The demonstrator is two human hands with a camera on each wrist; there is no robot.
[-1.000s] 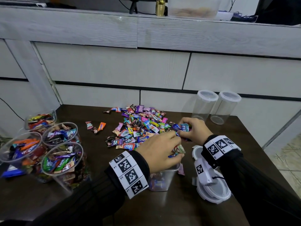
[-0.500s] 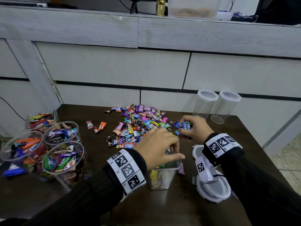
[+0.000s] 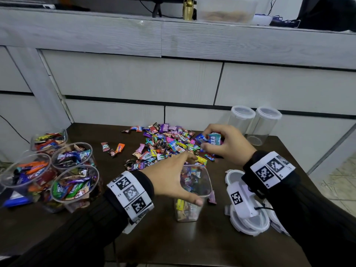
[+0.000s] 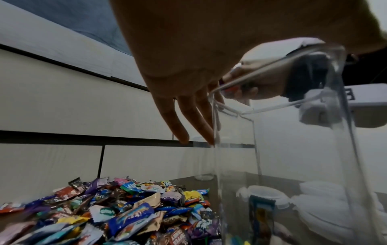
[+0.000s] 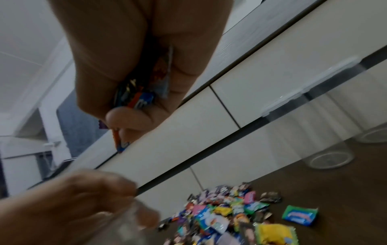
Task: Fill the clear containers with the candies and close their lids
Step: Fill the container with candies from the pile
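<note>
Spillage looks the likeliest trouble from here: the right hand (image 3: 225, 145) is bunched round several wrapped candies (image 3: 209, 139), some poking out between its fingers, and one could slip off on the way to the square clear container (image 3: 194, 191), which stands just in front of the left hand's fingertips and nearer the person than the right hand. That container is light and only part filled, so a knock from either hand might tip or skid it across the desk (image 3: 173, 243). The left hand (image 3: 173, 180) hovers spread above its open mouth, fingers fairly straight and apart, thumb low by the near wall; whether the thumb actually touches the plastic I cannot tell, and it holds nothing. The loose pile of candies (image 3: 165, 147) lies beyond the left hand and to the left of the right hand. Loose lids (image 3: 250, 222) sit under the right wrist, where a sleeve could drag them. Two lidded empty containers (image 3: 254, 124) stand beyond the right hand, and filled open tubs (image 3: 75, 182) cluster well to the left of the left wrist.
</note>
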